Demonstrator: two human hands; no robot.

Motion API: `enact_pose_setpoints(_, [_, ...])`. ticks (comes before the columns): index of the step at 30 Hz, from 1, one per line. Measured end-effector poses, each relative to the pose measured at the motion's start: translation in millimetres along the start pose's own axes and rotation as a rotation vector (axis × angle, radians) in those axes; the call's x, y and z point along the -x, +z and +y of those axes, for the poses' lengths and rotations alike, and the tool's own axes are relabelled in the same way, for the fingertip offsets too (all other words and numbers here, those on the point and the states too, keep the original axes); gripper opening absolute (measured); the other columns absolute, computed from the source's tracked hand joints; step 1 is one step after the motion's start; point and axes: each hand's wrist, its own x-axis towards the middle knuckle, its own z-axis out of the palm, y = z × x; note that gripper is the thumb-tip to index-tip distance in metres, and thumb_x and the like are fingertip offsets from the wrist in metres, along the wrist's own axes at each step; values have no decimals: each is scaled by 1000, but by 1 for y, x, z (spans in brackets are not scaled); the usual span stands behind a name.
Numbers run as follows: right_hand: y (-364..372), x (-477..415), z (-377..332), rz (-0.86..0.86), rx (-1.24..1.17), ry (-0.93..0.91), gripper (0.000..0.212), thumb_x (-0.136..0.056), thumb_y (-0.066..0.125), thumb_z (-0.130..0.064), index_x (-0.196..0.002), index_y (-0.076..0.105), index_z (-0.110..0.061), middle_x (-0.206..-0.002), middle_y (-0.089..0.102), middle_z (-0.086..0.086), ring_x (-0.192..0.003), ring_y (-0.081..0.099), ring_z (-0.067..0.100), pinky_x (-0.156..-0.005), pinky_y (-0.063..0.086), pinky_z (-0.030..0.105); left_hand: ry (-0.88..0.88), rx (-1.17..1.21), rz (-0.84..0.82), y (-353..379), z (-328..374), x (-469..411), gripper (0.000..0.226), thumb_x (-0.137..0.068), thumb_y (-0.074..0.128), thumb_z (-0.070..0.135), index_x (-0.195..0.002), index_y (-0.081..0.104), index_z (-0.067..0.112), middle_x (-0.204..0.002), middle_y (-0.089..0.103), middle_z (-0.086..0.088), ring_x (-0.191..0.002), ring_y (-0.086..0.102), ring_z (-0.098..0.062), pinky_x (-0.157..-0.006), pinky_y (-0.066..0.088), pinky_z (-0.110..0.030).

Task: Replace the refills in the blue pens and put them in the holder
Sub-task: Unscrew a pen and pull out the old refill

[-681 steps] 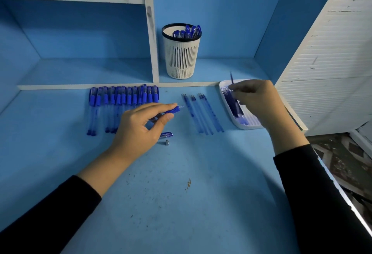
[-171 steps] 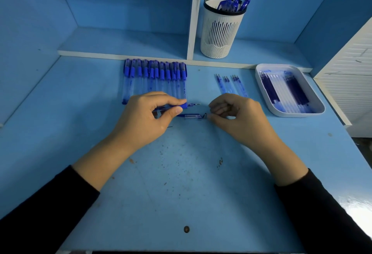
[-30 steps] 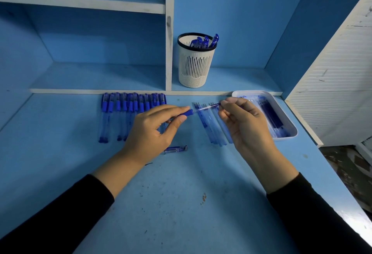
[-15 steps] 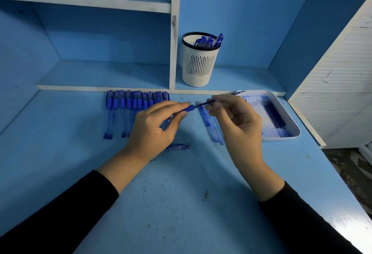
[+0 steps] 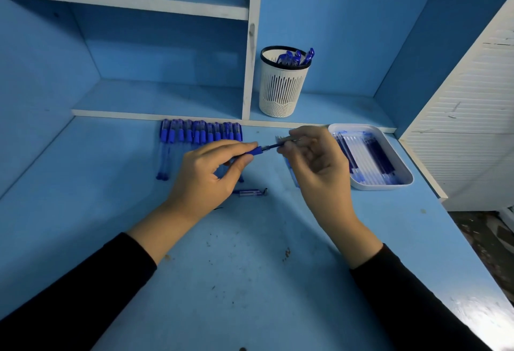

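Left hand (image 5: pixel 207 176) above the worktop (image 5: pixel 250 281), fingers pinching a blue pen barrel (image 5: pixel 254 151). Right hand (image 5: pixel 315 161) just beside, fingers pinching the refill (image 5: pixel 275 145) poking from that barrel. Row of pens (image 5: pixel 200 135) behind, loose cap piece (image 5: pixel 250 192) below, refill tray (image 5: pixel 400 167) right, holder (image 5: pixel 282 86) on the shelf.

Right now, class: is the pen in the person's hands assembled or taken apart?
Taken apart. The left hand holds the pen barrel, the right hand holds a refill at its open end; a loose pen part lies on the desk.
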Motion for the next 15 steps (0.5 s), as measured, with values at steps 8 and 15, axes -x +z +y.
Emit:
enact_pose_setpoints(8, [3,6,-2,-172,84,25,7,-83,74,-8,-88,71,-11,-87,71,0,-84,67,16,-80,49,21,-37,-2,-51,-18,5,12,20,-84,74,7,-104,74,4,-99,69,6,-87,66,-5,-84,50,-10])
enact_pose_setpoints(15, [-15,1,-3,-291,107,308,15,-81,77,-15,-96,75,-15,-87,75,-4,-82,69,10,-77,51,20,-146,64,-66,-30,1,20,19,-85,74,8,-104,75,8,-100,73,2,-90,69,-5,-84,54,-18])
